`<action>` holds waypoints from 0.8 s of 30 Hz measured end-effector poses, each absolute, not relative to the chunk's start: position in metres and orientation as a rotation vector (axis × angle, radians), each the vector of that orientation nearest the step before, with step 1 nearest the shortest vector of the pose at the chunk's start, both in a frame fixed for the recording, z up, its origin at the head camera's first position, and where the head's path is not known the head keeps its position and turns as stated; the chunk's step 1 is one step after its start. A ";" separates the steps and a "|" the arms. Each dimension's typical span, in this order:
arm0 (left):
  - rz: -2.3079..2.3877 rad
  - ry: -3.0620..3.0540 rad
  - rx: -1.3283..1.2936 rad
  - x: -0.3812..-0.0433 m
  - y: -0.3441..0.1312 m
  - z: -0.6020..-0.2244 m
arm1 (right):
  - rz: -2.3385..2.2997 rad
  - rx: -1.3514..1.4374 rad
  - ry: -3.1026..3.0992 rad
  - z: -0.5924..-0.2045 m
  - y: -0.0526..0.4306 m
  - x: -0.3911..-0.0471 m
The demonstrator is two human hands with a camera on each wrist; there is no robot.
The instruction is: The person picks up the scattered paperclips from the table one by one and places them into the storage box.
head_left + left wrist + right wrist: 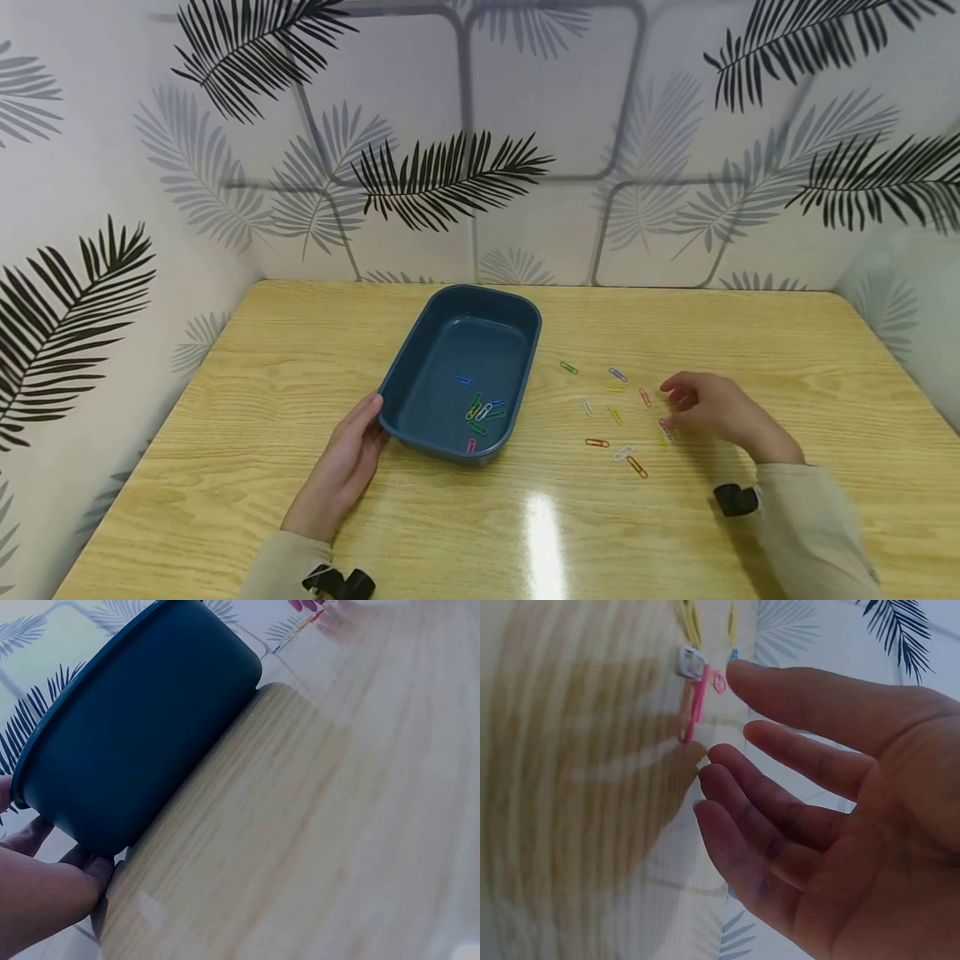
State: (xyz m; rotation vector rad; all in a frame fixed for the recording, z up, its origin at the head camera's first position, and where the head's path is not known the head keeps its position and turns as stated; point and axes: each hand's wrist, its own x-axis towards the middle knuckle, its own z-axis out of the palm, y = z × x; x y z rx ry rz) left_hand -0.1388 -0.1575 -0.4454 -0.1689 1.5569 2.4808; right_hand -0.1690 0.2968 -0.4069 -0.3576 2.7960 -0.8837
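Left hand (pixel 347 462): dark-blue, rounded-rectangular plastic tray (pixel 450 354) is gripped at its near-left corner; fingers at its base shown only at left wrist
Inside tray: multicoloured paper clips (pixel 484 412), right of that grip, seen only from head
Right hand (pixel 708 408): thumb and fingers spread apart, revealed at right wrist; loose multicoloured clips (pixel 597 442) scattered mostly left of fingertips

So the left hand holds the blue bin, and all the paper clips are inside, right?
Not all. The left hand holds the blue bin, but only some paper clips are inside; other clips lie on the table, as the head view shows.
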 end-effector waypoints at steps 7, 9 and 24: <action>2.467 1.566 -0.157 -0.138 -0.156 -0.444 | -0.830 -0.419 2.803 -0.413 0.293 -0.170; 2.467 1.563 -0.158 -0.138 -0.156 -0.444 | -0.816 -0.409 2.796 -0.413 0.291 -0.170; 2.468 1.558 -0.180 -0.139 -0.156 -0.443 | -0.761 -0.466 2.797 -0.411 0.285 -0.168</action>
